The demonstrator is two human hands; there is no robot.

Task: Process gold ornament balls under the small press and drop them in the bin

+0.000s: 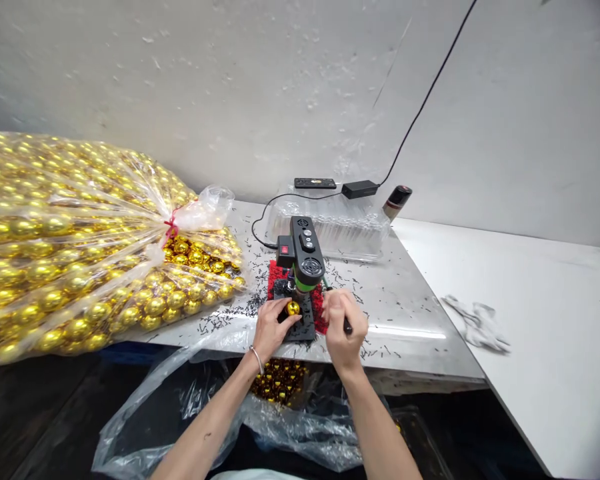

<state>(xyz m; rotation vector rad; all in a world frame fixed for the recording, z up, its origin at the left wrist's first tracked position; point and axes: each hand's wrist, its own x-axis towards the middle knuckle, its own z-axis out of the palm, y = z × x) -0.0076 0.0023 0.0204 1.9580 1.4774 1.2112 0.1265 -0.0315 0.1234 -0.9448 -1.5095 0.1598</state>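
Note:
A small black press machine (307, 250) with a green ring under its head stands on a red mat (276, 271). Beneath that head is a shiny gold ball (293, 308), pinched between the thumb and fingers of my left hand (271, 325), just above the dark base plate (306, 327). My right hand (346, 323) is wrapped round the black-ended lever handle (348, 327) at the machine's right side. A bracelet circles my left wrist.
A large clear bag of gold balls (80, 247), tied with red string, fills the left. Behind the machine are a clear plastic tray (330, 227), a power adapter (360, 189) and a spray can (397, 202). Gloves (477, 323) lie right; an open plastic bag (300, 427) hangs below the edge.

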